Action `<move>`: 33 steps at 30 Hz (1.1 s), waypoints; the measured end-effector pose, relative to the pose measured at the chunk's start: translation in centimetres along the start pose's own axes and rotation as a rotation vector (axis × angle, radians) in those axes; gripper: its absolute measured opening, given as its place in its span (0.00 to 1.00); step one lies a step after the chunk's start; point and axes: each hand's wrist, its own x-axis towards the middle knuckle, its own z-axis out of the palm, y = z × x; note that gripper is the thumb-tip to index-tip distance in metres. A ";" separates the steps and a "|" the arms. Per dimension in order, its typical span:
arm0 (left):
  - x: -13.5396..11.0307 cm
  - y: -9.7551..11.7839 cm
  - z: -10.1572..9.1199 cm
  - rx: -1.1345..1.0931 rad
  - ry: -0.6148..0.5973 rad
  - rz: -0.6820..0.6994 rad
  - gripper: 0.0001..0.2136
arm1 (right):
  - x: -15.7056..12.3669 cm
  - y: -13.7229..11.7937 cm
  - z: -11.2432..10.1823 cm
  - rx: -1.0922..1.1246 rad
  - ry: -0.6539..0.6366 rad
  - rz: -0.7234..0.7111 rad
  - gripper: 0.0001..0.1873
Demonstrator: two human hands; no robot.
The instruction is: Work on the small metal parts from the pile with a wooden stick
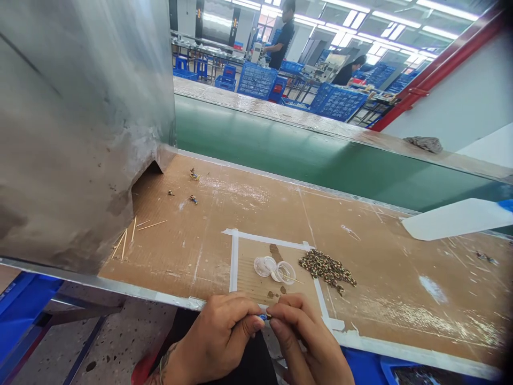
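Blue shows between the fingertips of both hands at the near edge: a tiny blue part [262,317] is pinched from both sides, the left hand [218,337] curled round it with thumb and forefinger closed, the right hand [308,342] meeting it tip to tip, fingers closed just as tightly. What the part is cannot be told; it is too small. It sits just off the near rim of the cardboard-covered worktop [192,251], over the gap above the person's lap, so a slip of either grip would likely send it down to the floor rather than onto the board. A little farther in, inside a square marked with white tape [234,256], lie some clear plastic caps [274,267], and just right of them, across the tape line, a heap of small speckled pieces [326,267]; a careless sweep of the right wrist could scatter that heap. Thin wooden sticks [134,230] lie to the left by a big grey metal housing [80,123], with a few stray bits [193,187] beyond. Farther off runs a green conveyor belt [280,149], and past it blue crates [256,80] where other people stand at work.
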 end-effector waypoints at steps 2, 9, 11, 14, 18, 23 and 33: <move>-0.1 -0.1 0.1 0.007 0.015 0.017 0.18 | 0.2 0.0 0.1 0.034 -0.014 0.025 0.09; 0.1 0.2 0.2 0.024 0.052 0.051 0.18 | 0.3 0.0 0.3 0.071 -0.019 0.032 0.08; 0.1 0.2 0.3 0.040 0.058 0.064 0.17 | 0.2 0.1 0.3 0.066 -0.016 0.030 0.08; -0.1 0.1 0.4 0.070 0.050 0.077 0.16 | 0.0 0.2 0.3 0.060 -0.037 0.035 0.09; -0.3 -0.1 0.4 0.081 0.046 0.065 0.16 | -0.2 -0.1 0.5 0.050 -0.066 -0.015 0.11; -0.1 0.0 0.3 0.093 0.023 0.030 0.13 | 0.1 -0.4 0.8 0.016 -0.104 -0.061 0.13; -0.3 0.2 0.8 0.181 0.034 0.005 0.11 | 0.4 0.1 1.1 -0.008 -0.132 -0.019 0.14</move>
